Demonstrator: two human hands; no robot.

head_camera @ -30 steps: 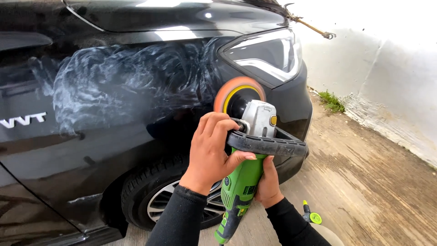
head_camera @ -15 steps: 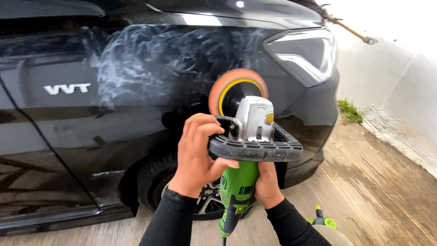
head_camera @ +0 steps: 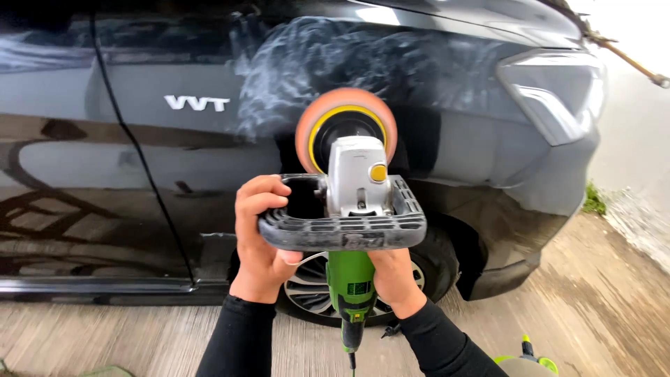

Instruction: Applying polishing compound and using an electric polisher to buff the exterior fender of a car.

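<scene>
I hold a green power polisher (head_camera: 351, 276) with a grey metal head (head_camera: 357, 178) and a round orange foam pad (head_camera: 345, 127). The pad faces the black car's front fender (head_camera: 209, 150), just under a patch smeared with white polish (head_camera: 328, 59). My left hand (head_camera: 259, 241) grips the left side of the black loop handle (head_camera: 342, 230). My right hand (head_camera: 393, 276) wraps the green body below that handle. Both arms wear black sleeves.
The car's front wheel (head_camera: 314, 290) sits right behind the tool. Its headlight (head_camera: 555, 94) and bumper are to the right, a door seam (head_camera: 139, 160) to the left. A green-capped bottle (head_camera: 527, 359) stands on the concrete floor at lower right. A white wall rises at far right.
The polisher and both hands have slid left along the fender, away from the headlight. The view swung left too, so more of the door now shows.
</scene>
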